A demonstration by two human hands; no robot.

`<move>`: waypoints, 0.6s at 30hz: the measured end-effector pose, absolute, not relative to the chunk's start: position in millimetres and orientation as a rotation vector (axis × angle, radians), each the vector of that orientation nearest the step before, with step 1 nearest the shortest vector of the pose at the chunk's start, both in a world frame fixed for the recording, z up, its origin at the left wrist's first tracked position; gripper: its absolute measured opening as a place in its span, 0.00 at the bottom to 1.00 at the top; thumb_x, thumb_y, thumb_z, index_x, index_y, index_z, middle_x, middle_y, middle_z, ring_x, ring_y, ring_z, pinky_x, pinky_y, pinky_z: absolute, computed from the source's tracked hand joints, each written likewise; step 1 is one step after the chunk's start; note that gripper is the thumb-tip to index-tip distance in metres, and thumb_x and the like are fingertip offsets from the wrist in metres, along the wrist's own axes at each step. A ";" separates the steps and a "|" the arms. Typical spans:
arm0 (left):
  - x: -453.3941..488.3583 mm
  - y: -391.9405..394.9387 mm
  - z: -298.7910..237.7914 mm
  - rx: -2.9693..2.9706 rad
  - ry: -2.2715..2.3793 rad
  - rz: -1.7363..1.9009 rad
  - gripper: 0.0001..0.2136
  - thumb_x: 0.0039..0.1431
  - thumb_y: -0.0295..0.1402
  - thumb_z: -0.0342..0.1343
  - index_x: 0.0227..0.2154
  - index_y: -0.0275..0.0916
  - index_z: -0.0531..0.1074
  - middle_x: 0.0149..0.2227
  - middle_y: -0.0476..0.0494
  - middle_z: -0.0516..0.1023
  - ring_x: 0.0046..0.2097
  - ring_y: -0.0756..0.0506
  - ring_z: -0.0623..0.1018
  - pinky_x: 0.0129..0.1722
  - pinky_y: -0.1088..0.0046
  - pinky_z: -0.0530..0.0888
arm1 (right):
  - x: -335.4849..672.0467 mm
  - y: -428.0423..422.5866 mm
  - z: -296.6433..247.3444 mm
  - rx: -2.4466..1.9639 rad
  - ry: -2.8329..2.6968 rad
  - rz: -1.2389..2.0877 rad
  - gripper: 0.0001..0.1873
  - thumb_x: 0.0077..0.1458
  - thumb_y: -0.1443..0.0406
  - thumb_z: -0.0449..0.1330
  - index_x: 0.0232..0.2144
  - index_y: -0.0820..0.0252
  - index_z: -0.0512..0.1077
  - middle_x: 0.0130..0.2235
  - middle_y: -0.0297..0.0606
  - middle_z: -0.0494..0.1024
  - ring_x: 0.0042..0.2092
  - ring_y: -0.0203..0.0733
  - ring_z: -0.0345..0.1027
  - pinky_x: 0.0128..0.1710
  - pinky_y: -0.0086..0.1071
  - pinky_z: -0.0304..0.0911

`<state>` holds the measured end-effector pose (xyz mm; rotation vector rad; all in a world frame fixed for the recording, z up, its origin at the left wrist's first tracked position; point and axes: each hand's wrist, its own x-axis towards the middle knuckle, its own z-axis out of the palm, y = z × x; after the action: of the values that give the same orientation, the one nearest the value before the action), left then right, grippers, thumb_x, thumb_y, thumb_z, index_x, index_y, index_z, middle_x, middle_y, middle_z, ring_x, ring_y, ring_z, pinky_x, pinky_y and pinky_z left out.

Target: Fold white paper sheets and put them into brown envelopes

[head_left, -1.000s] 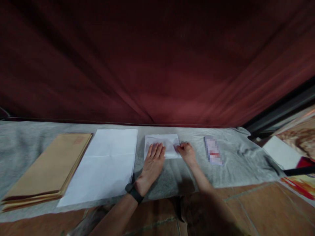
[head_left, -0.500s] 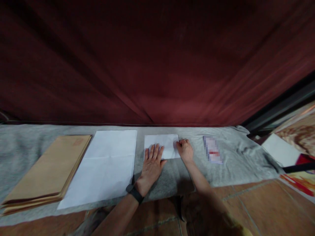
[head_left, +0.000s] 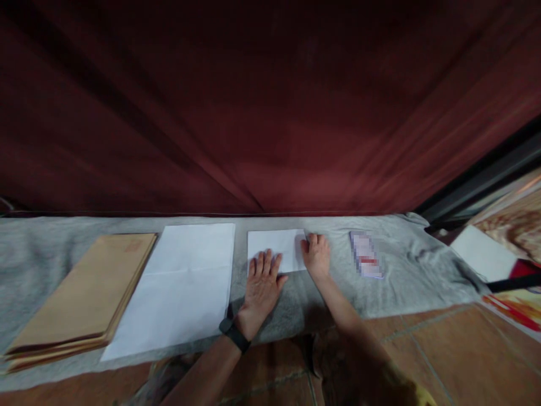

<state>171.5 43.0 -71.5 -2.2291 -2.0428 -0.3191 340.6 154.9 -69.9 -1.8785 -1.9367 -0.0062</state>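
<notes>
A small white folded sheet of paper (head_left: 276, 242) lies flat on the grey cloth in front of me. My left hand (head_left: 262, 282), a dark watch on its wrist, rests palm down with fingers spread over the paper's lower left part. At the paper's right edge is my right hand (head_left: 316, 256), its fingers curled and its thumb against that edge. Left of the folded piece is a stack of large white paper (head_left: 181, 287) with a crease across the middle. Brown envelopes (head_left: 84, 293) are piled farther left.
A blurred-out pale purple item (head_left: 366, 256) lies right of my right hand. Grey cloth (head_left: 406, 270) covers the work surface, with a dark red curtain (head_left: 270, 113) behind. A white panel (head_left: 482, 254) and a colourful printed sheet (head_left: 515, 313) are at far right. Below is a tiled floor (head_left: 469, 349).
My right hand has shifted slightly up along the paper's right edge, and its fingers are a little less tightly curled. My left hand stays pressed on the paper.
</notes>
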 end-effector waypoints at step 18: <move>173.3 42.1 -94.4 -2.248 -2.047 -0.355 0.29 0.66 0.34 0.45 0.69 0.31 0.56 0.72 0.31 0.54 0.73 0.34 0.53 0.70 0.46 0.54 | 299.6 114.4 -81.6 -1.339 -2.504 0.219 0.27 0.74 0.56 0.41 0.69 0.57 0.59 0.72 0.42 0.55 0.72 0.46 0.46 0.71 0.46 0.45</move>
<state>173.3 42.1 -94.4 -2.2482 -2.0467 -0.3548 299.6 114.4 -81.6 -1.3392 -2.5037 0.2191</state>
